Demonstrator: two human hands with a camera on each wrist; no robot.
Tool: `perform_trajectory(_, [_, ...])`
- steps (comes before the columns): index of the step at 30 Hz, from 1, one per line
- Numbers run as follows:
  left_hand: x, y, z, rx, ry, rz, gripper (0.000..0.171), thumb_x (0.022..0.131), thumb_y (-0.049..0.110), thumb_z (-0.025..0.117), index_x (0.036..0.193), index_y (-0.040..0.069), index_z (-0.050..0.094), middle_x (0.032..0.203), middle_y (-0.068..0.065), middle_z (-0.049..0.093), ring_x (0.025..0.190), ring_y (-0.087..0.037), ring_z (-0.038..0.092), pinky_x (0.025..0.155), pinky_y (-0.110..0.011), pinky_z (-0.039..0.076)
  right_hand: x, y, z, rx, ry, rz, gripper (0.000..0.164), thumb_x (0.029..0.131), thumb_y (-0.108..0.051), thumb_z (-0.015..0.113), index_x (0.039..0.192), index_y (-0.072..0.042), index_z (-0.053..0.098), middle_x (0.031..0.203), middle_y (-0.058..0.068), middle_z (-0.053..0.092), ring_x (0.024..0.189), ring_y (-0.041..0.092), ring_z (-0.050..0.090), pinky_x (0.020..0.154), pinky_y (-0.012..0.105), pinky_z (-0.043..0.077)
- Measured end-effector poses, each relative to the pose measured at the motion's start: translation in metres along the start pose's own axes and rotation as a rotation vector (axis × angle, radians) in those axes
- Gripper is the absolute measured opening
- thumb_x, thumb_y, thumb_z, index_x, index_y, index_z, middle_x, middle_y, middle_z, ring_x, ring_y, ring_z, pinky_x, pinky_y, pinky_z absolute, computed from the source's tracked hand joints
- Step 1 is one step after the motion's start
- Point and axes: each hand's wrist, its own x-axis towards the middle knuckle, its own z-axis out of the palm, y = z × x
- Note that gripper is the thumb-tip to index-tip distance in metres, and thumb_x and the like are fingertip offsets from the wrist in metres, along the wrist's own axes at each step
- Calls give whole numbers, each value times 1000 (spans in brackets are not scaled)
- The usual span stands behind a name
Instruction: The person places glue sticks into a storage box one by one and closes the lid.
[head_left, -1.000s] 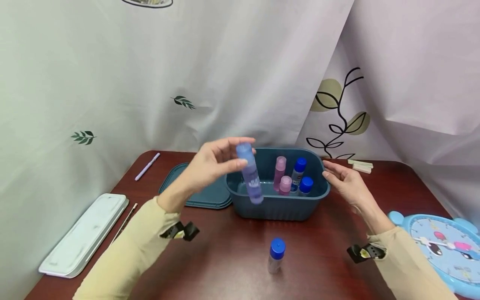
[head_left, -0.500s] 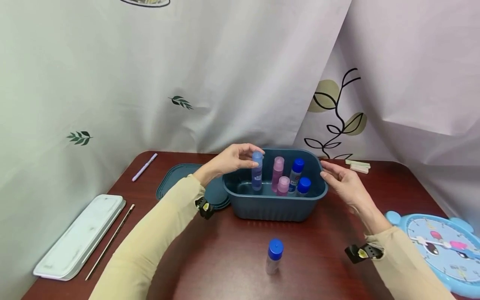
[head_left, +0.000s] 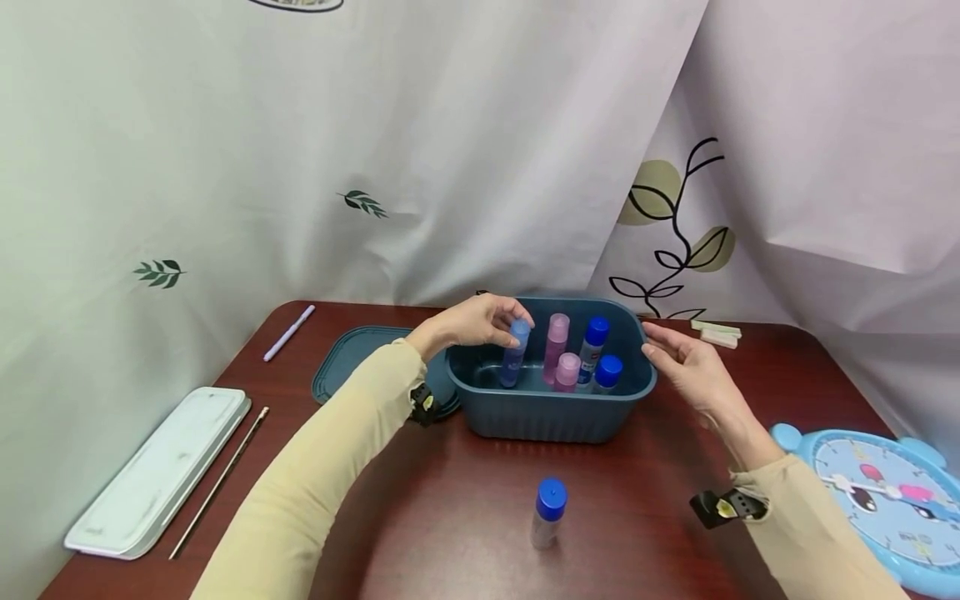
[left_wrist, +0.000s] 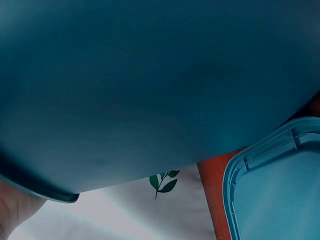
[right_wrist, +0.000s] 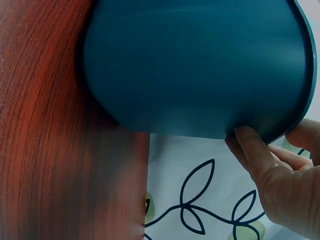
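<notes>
In the head view, my left hand reaches over the left end of a dark teal plastic bin and pinches a translucent blue glue stick near its top. The tube tilts a little, its bottom down by the bin floor. My right hand rests its fingertips on the bin's right end, at the rim. Inside the bin, two pink glue sticks and two blue-capped glue sticks stand upright. In the left wrist view, the bin wall hides the glue stick and most of the hand.
One blue-capped glue stick stands on the table in front of the bin. A teal lid lies left of it. Farther out are a pale case, a thin rod, a lilac pen and a blue clock.
My left hand has carried the blue glue stick from above the bin's front rim down into its left part, and lowered it slightly further. My right hand has stayed at the rim.
</notes>
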Motion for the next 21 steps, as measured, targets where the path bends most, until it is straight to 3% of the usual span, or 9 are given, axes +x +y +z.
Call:
perform_trajectory(8, [-1, 3, 4, 61, 28, -24, 33, 86, 5, 67, 118, 6, 60, 113, -12, 62, 106, -22, 62, 89, -30, 52, -1, -1, 1, 70, -11, 2, 56, 99, -22, 49, 143, 5, 31, 137, 31, 42, 92, -13, 56, 77, 17, 53])
perform_trajectory(13, [-5, 4, 3, 108, 82, -21, 39, 87, 7, 67, 125, 6, 59, 124, -10, 60, 112, -23, 60, 91, -31, 51, -1, 0, 1, 79, -19, 5, 56, 99, -22, 49, 144, 5, 30, 137, 32, 41, 94, -12, 56, 78, 18, 53])
perform_trajectory(18, [-14, 5, -1, 137, 159, 16, 45, 87, 10, 66, 131, 7, 55, 133, -8, 56, 120, -21, 56, 94, -32, 49, -1, 0, 0, 70, -14, 12, 56, 99, -23, 49, 144, 4, 30, 137, 31, 43, 94, -12, 56, 79, 18, 53])
perform_trajectory(21, [-25, 5, -5, 96, 216, 69, 46, 88, 10, 66, 132, 7, 53, 134, -8, 55, 122, -19, 54, 96, -33, 48, 0, 0, 0, 71, -14, 13, 56, 99, -24, 49, 144, 4, 30, 137, 31, 43, 93, -12, 56, 78, 19, 53])
